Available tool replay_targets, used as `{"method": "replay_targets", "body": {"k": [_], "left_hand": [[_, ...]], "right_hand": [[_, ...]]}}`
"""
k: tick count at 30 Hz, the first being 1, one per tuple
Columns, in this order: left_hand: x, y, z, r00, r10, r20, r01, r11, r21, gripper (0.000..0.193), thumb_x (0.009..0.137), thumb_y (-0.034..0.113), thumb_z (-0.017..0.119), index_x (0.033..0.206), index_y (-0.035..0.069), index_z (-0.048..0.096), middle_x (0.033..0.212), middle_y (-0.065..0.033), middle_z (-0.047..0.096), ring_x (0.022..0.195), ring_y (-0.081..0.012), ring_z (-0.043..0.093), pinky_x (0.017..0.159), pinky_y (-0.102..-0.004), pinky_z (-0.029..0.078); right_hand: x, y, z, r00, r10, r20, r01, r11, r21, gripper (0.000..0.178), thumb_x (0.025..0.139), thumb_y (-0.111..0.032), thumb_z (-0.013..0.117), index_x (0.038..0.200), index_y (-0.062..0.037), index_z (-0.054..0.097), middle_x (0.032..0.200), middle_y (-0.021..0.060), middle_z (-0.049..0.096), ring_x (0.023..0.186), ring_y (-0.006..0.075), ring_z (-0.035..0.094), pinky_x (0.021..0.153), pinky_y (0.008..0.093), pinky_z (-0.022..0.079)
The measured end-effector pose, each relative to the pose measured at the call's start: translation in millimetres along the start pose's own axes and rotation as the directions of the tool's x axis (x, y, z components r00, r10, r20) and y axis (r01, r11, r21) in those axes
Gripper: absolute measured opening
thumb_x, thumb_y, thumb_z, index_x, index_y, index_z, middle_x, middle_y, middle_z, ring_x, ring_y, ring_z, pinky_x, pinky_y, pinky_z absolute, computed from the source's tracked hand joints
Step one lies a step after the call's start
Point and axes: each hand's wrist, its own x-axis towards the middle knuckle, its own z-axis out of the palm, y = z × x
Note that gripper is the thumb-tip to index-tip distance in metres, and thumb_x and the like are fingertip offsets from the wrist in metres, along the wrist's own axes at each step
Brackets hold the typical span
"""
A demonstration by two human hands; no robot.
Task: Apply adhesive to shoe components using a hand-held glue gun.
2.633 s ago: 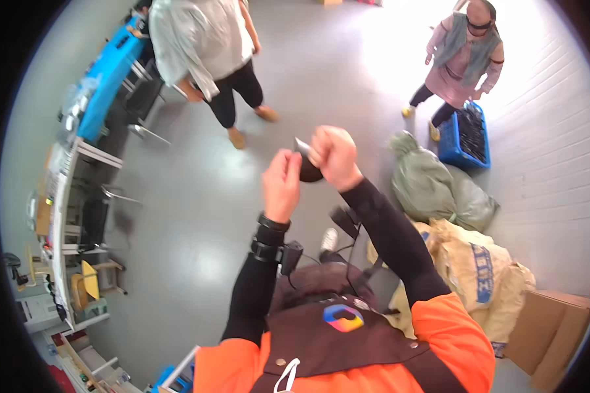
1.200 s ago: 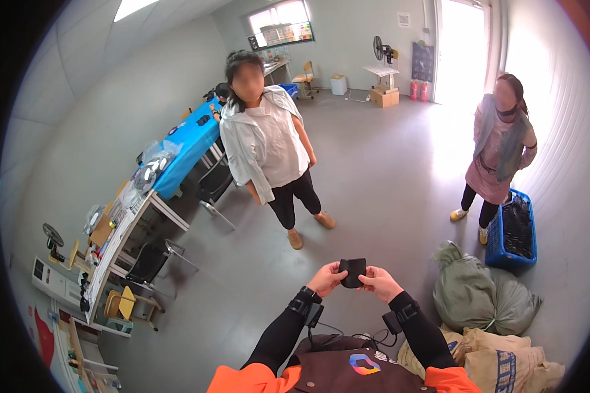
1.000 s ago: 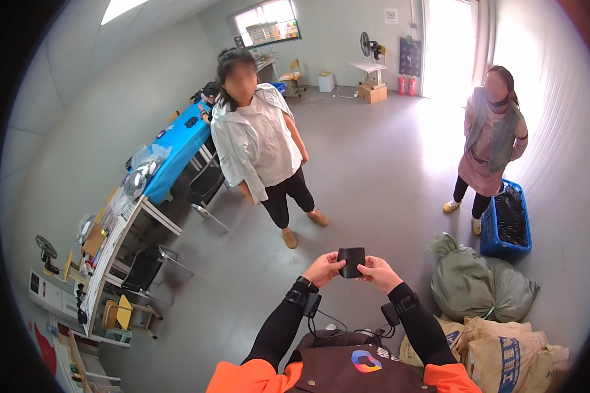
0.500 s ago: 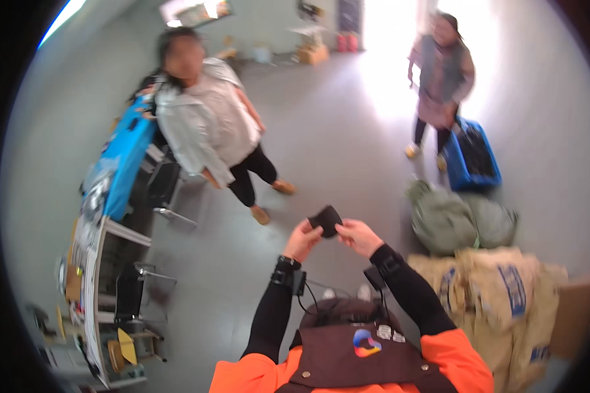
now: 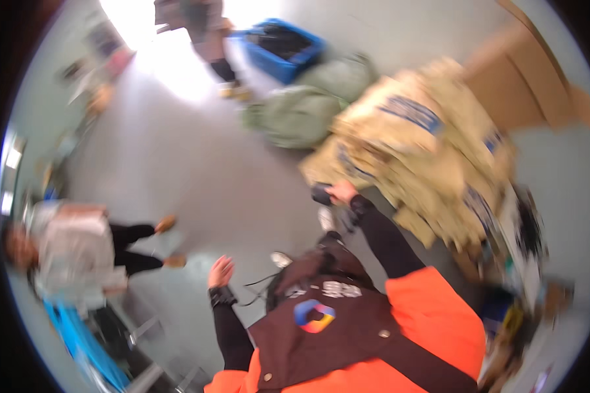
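My right hand (image 5: 343,192) grips a small black piece (image 5: 320,192), held out in front of the heap of tan sacks (image 5: 393,124). The piece looks soft and has a curved outline, but blur hides what kind of thing it is. Away to the left, my left hand (image 5: 221,270) hangs apart from it over the grey floor, loosely open with nothing seen in it. Both wrists wear black straps, and a thin dark cord runs near the left one.
Beyond the sacks lie a green bundle (image 5: 295,116) and a blue bin (image 5: 285,49) with black contents, a person's legs beside it. Brown cardboard (image 5: 521,72) stands at the far right. Another person (image 5: 78,252) in a light shirt is at the left, near a blue-covered table (image 5: 85,340).
My view has swung right toward the sacks. My left hand has let go of the black piece and dropped to the left; the right hand keeps it.
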Motion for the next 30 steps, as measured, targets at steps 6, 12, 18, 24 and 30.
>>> {"method": "replay_targets", "body": {"k": [6,12,18,24,30], "left_hand": [[14.8,-50.3,-7.9,0.961,-0.233,-0.148,0.217,0.969,-0.114,0.052,0.102,0.031,0.066,0.149,0.014,0.051,0.146,-0.007,0.06,0.125,-0.0237,0.063,0.098,-0.0362,0.057],[-46.3,-86.9,61.5,0.862,-0.296,-0.41,0.224,0.95,-0.216,0.052,0.103,0.029,0.064,0.151,0.014,0.049,0.147,-0.0066,0.059,0.127,-0.0251,0.062,0.1,-0.0375,0.055],[-76.3,-87.6,160.1,0.939,-0.145,-0.312,0.122,0.988,-0.091,0.054,0.105,0.034,0.061,0.152,0.01,0.048,0.142,-0.0097,0.061,0.123,-0.0257,0.061,0.105,-0.0391,0.049],[-108.0,-106.8,196.5,0.886,-0.177,-0.428,0.191,0.982,-0.011,0.051,0.103,0.037,0.063,0.143,0.007,0.054,0.128,-0.0132,0.066,0.111,-0.0292,0.065,0.094,-0.0408,0.053],[-132.7,-140.6,192.1,0.859,-0.223,-0.461,0.233,0.972,-0.035,0.051,0.1,0.039,0.069,0.14,0.01,0.056,0.123,-0.0133,0.068,0.106,-0.03,0.067,0.088,-0.0423,0.055]], "right_hand": [[-18.8,181.6,-108.2,0.669,0.659,-0.344,-0.245,0.632,0.735,0.026,0.088,-0.017,0.075,0.084,0.0088,0.07,0.073,0.0142,0.072,0.056,0.019,0.072,0.04,0.0296,0.046],[38.9,219.3,-179.8,0.639,0.325,-0.697,-0.428,0.903,0.029,0.025,0.089,-0.029,0.073,0.09,-0.004,0.074,0.084,0.0158,0.075,0.075,0.0314,0.074,0.062,0.0451,0.055],[148.7,230.0,-208.9,0.761,0.094,-0.642,-0.359,0.885,-0.297,0.023,0.089,-0.034,0.071,0.089,-0.0115,0.077,0.09,0.0141,0.075,0.085,0.0346,0.072,0.074,0.0492,0.057],[241.6,264.2,-182.6,0.874,0.038,-0.485,-0.309,0.813,-0.493,0.026,0.093,-0.026,0.057,0.085,-0.0102,0.077,0.09,0.0147,0.076,0.085,0.0363,0.074,0.075,0.0497,0.059],[299.3,289.3,-145.5,0.928,-0.018,-0.372,-0.205,0.809,-0.55,0.027,0.093,-0.021,0.055,0.085,-0.0066,0.077,0.098,0.0213,0.075,0.093,0.0357,0.074,0.082,0.0499,0.058]]}}
